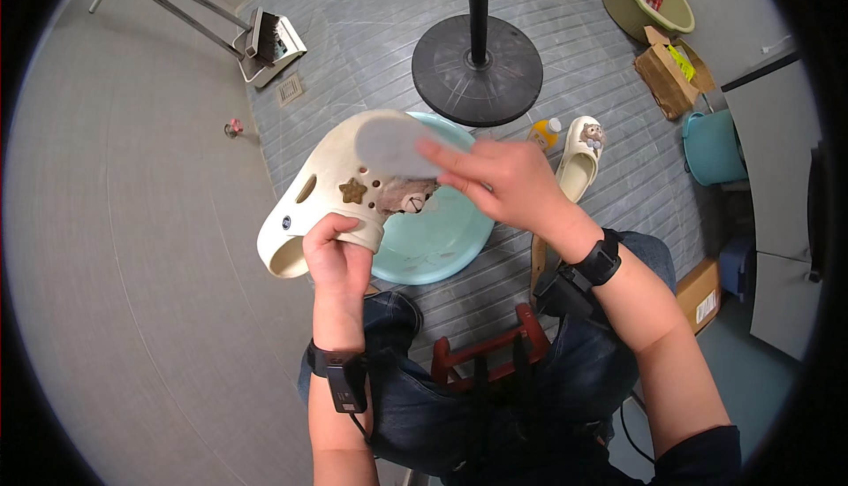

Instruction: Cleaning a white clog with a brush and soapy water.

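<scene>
My left hand grips a cream foam clog by its opening, thumb over the rim. The clog is tilted over a light blue plastic basin on the floor. On its upper sit a brown star charm and a furry bear charm. My right hand pinches a pale grey, rounded flat piece, blurred, against the toe of the clog. What that piece is made of I cannot tell. The matching clog with a bear charm stands on the floor to the right.
Beyond the basin stands a black round pedestal base. An orange bottle is beside the other clog. At right are a green tub, an opened cardboard box and a teal bucket. A dustpan leans at upper left.
</scene>
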The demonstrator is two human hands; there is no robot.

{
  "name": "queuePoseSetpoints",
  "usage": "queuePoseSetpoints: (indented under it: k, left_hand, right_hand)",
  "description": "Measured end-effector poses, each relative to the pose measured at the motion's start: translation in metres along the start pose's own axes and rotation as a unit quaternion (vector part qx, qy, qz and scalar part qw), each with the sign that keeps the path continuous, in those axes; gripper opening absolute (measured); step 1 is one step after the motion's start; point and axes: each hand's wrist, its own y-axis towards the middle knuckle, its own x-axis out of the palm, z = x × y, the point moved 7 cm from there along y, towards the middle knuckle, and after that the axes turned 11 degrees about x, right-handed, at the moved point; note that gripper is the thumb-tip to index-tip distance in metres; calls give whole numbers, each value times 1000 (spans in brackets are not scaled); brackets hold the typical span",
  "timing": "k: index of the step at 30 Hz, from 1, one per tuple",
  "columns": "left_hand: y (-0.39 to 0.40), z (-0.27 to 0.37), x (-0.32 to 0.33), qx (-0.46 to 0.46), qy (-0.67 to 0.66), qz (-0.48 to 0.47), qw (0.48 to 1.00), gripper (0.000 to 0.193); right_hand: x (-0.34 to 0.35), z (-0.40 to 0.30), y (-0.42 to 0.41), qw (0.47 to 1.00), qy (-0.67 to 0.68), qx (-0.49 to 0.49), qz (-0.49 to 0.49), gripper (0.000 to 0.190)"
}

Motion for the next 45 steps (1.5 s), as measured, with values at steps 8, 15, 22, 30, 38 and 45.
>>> queuePoseSetpoints:
  k: [8,15,22,30,38,45]
  left_hand:
    - [-1,4,5,5,-20,1,1000,57]
    - [5,6,-8,15,-56,16,998,57]
    - [3,5,-6,18,-44,34,998,54]
    - [2,10,-7,48,-9,32,998,52]
    - [4,6,-9,37,-24,30,999,51]
    - [2,7,-10,39,-15,30,999,54]
  right_hand:
    - [2,13,0,998,-8,14,67,45]
    - [2,-18,-4,994,-13,-98,-53,45]
    - [3,12,1,997,50,2,58,43]
    - [8,-9,-2,998,-13,-32,-58,45]
    - [8,0,-1,997,75,-25,-26,44]
    - [2,12,3,991,116,48,37,45]
